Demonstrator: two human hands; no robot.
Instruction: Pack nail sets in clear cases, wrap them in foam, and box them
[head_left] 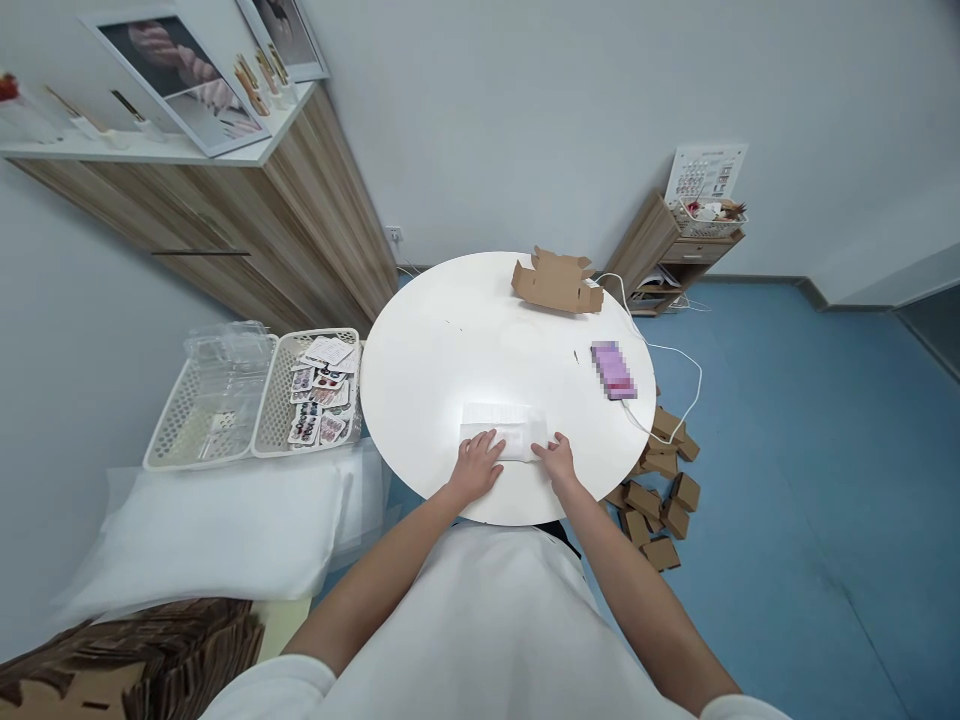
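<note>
White, thin wrapping material [514, 443] lies on the near part of the round white table [442, 350], directly under and between the person's two hands. It is a flat, layered piece: a narrower folded strip sits on the near side, and a paler layer spreads out beyond it, away from the body. Against the white tabletop its outline is faint, and I cannot tell whether anything is wrapped inside.

The left hand [477, 468] rests palm down over the left end of the strip, fingers spread and reaching onto it, the thumb set apart toward the middle; it presses on the material and does not close around it. The right hand [556, 460] is at the other end, half curled, thumb and forefinger parted, the thumb touching the right edge. Whether that edge is pinched, I cannot tell.

Well beyond the hands, an unfolded brown cardboard box [559, 285] lies near the table's far edge. A purple, pixelated object [613, 370] lies to the right, with a white cable [679, 352] looping off the table beside it. On the floor below are small brown boxes [662, 553].
</note>
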